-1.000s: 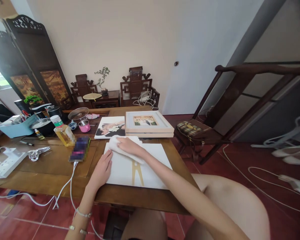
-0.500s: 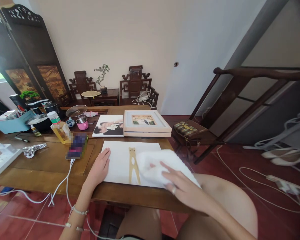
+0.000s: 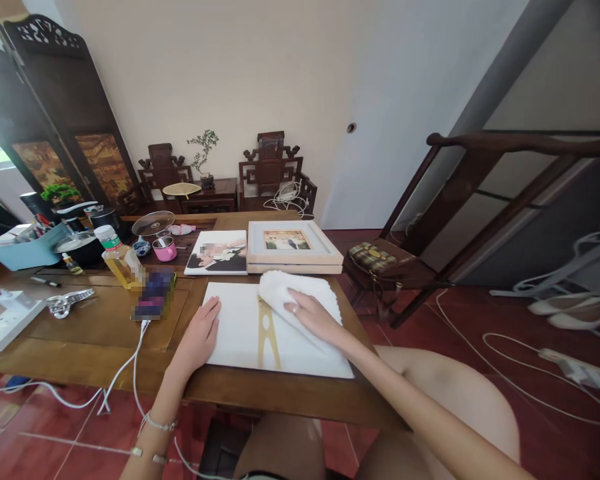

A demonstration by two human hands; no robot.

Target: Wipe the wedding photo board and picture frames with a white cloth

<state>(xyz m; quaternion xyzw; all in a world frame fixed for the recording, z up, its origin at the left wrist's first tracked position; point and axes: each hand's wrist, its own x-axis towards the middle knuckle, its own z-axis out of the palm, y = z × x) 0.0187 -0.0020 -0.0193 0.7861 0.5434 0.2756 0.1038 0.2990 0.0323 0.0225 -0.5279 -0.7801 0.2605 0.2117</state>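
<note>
A white panel (image 3: 240, 333) with a tan stand piece (image 3: 267, 333) lies flat at the near edge of the wooden table (image 3: 105, 333). My left hand (image 3: 200, 333) rests flat on the panel's left edge, fingers stretched out. My right hand (image 3: 313, 317) presses a white cloth (image 3: 285, 290) down on the panel's far right part, fingers laid over the cloth.
Behind the panel lie a framed photo (image 3: 290, 243) and an unframed print (image 3: 217, 253). To the left are a phone (image 3: 155, 293) on a white cable, an oil bottle (image 3: 117, 257), a pink cup (image 3: 165, 249), a power strip (image 3: 5, 320). A wooden chair (image 3: 430, 220) stands to the right.
My right hand swept the cloth from the panel's far left to its near right corner, then back up to the far right part. My left hand stayed on the panel's left edge.
</note>
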